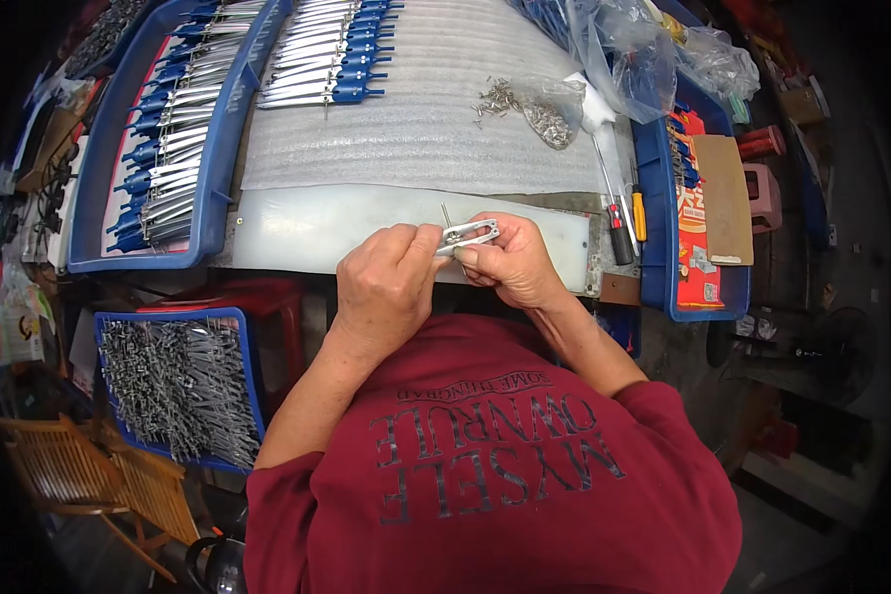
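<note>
Both hands were closed in a pinch on one small workpiece, a narrow silver-coloured metal piece with long slots (480, 233), held just above the near part of a long, smooth white board (307, 230). The bare left hand (391, 272) gripped its left end between thumb and fingers; the bare right hand (513, 262) grasped its right end, thumb on the near side. A thin metal pin (445, 214) stuck up by the left fingertips; cannot tell whether it was joined to the piece.

Beyond the board lay a whitish, ribbed foam sheet (406, 144). On its far left, a row of slim silver pieces with blue ends (351, 71) lay side by side. Farther right, a loose heap of small silvery metal parts (500, 96) lay beside a clear plastic bag of similar parts (552, 121). Near the right edge: a black-and-red-handled screwdriver (619, 236) and a yellow-handled one (640, 216), handles toward the person.

Left of the foam, a long blue plastic tray (139, 263) held more blue-ended pieces. Below it, a second blue tray (254, 391) was heaped with grey metal parts (178, 386). At right, a third blue tray (703, 311) contained a brown cardboard sheet (725, 198).
</note>
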The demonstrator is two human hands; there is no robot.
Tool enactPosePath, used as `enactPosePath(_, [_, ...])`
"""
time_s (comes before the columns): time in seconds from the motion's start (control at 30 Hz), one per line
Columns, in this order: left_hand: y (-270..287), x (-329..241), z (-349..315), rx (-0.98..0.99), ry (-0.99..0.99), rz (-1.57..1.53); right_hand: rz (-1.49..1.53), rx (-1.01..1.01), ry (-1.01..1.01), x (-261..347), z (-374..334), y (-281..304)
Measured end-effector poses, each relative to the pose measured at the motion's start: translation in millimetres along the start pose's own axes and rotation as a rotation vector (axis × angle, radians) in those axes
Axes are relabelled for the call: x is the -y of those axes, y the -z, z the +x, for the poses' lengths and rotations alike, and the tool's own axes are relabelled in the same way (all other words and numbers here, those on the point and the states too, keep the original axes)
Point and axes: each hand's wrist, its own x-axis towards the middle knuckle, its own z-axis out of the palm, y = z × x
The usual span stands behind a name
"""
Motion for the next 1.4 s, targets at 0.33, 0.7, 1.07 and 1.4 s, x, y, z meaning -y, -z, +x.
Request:
enactPosePath(0.33, [-4.6,-1.3,1.0,-0.059,-0.05,-0.003,0.091,0.027,-0.003,-1.9,-0.9,1.2])
enactPosePath(0.7, [-6.1,0.6,2.3,-0.119,-0.04,0.013,-0.047,-0.01,0.06,-1.7,-1.7,-0.2])
enactPosePath(1.07, [-4.4,-3.6,-0.1,-0.111,-0.02,-0.054,0.017,-0.002,0.142,-6.9,-4.6,-1.1])
enactPosePath(1.4, [-4.2,-4.7,0.0,-0.119,-0.056,-0.071,-0.023,0.04,0.111,-0.7,-9.3,4.6])
